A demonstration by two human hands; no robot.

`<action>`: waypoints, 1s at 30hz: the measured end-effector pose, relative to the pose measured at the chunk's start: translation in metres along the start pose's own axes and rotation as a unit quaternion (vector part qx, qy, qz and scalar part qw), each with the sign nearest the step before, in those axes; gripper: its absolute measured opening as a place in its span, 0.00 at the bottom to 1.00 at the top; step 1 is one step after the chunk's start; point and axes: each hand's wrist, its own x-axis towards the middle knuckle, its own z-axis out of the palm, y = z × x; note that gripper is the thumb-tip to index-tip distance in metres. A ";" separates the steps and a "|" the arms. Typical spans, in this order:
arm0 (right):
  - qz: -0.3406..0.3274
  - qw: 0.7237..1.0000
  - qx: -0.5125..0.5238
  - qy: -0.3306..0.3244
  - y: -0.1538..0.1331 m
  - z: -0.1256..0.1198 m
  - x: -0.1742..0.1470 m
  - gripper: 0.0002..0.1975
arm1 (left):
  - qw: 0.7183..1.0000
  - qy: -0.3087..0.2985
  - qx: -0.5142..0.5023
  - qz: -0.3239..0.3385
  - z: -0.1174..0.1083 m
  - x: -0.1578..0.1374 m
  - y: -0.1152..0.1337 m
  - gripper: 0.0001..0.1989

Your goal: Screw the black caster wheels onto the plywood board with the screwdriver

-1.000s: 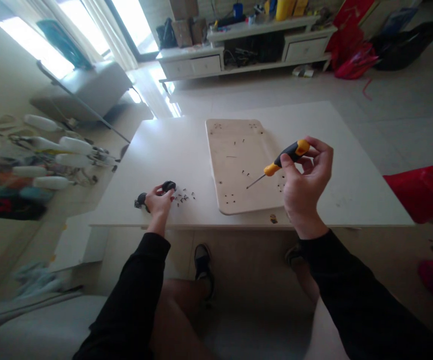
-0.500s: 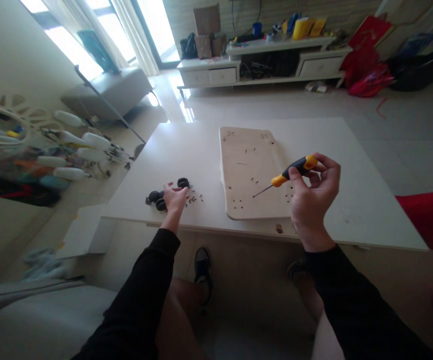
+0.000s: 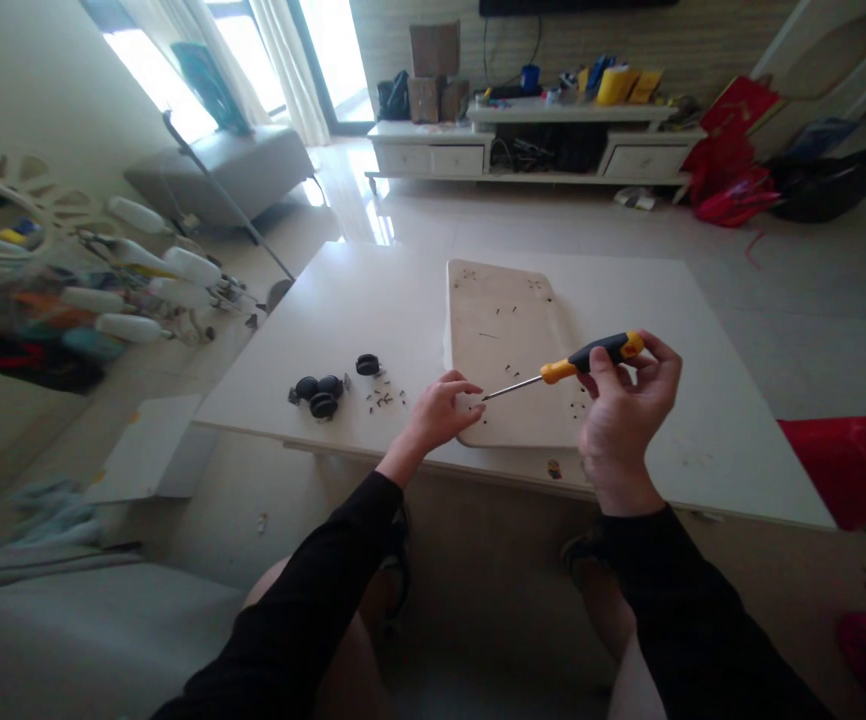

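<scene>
Item: screwdriver (image 3: 581,359), pinched in our right hand (image 3: 623,420), shaft level over the wooden board (image 3: 512,350). Our left hand (image 3: 439,412), fingertips pinched, contents indiscernible, meets its tip. Loose screws (image 3: 383,398) and castors (image 3: 318,393) wait within reach.

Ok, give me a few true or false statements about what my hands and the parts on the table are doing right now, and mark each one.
1. The right hand holds an orange and black screwdriver. True.
2. The left hand rests on the black caster wheels. False: it is at the near edge of the pale wooden board, close to the screwdriver's tip; the wheels lie apart, to its left.
3. Small dark screws lie loose on the white table beside the wheels. True.
4. The wooden board stands upright on its edge. False: it lies flat on the table.
5. The screwdriver's tip points toward the left hand. True.
</scene>
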 end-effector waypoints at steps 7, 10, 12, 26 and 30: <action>0.051 0.998 0.046 0.018 -0.012 0.004 -0.003 0.29 | 1.000 -0.013 0.011 0.005 -0.003 -0.003 0.004 0.05; 0.053 0.997 0.046 0.017 -0.012 0.005 -0.003 0.30 | 1.000 -0.012 0.011 0.010 -0.001 -0.003 0.004 0.04; 0.051 0.998 0.041 0.019 -0.011 0.004 -0.002 0.29 | 1.000 -0.005 0.012 0.014 -0.001 -0.003 0.003 0.04; 0.043 0.999 0.015 0.031 -0.011 -0.009 0.013 0.30 | 0.937 0.087 0.230 -0.246 -0.082 0.001 -0.062 0.08; 0.047 0.998 0.016 0.031 -0.010 -0.009 0.013 0.30 | 0.910 0.069 0.263 -0.315 -0.084 -0.012 -0.078 0.09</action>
